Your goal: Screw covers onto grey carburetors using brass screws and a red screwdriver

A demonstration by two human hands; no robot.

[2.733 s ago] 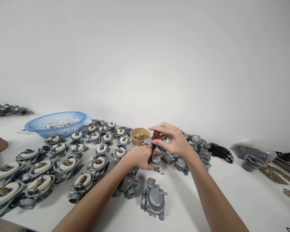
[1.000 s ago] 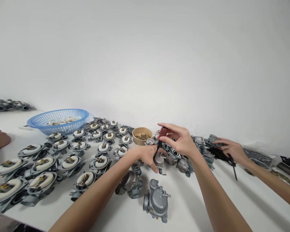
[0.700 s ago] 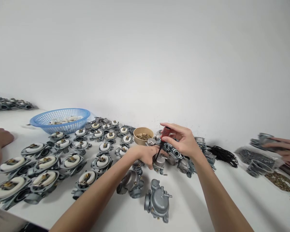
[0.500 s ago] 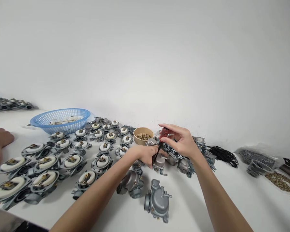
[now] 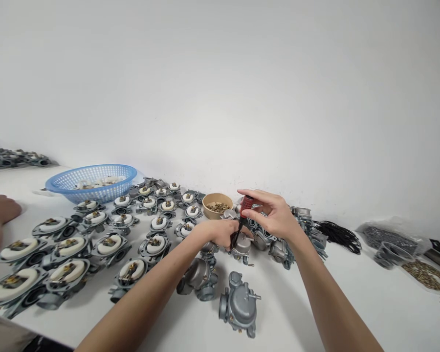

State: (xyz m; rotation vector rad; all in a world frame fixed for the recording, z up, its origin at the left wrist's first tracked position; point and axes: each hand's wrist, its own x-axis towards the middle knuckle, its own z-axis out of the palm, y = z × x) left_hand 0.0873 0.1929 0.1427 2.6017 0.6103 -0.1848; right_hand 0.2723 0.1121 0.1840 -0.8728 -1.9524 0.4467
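Observation:
My right hand (image 5: 273, 212) grips the red handle of a screwdriver (image 5: 246, 206), its dark shaft slanting down to a grey metal carburetor (image 5: 241, 248). Against that carburetor's left side, my left hand (image 5: 222, 233) is closed on it; some of its fingertips are hidden behind the shaft and the body. Nearer to me, one carburetor (image 5: 242, 308) lies on the white table, with another (image 5: 198, 278) to its left. More finished-looking carburetors (image 5: 280, 250) crowd behind and to the right of my right hand.
Open carburetor bodies with white floats (image 5: 110, 244) fill the table's left side. Behind them stands a blue basket (image 5: 91, 171) of floats. A round tub (image 5: 217, 205) holds small brass parts. Black cords (image 5: 338, 237) and a plastic bag (image 5: 394, 234) lie right. Another person's hand (image 5: 2, 208) is at far left.
My right hand and the screwdriver handle have shifted slightly to the left. My left hand stays at the same carburetor, moved only a little.

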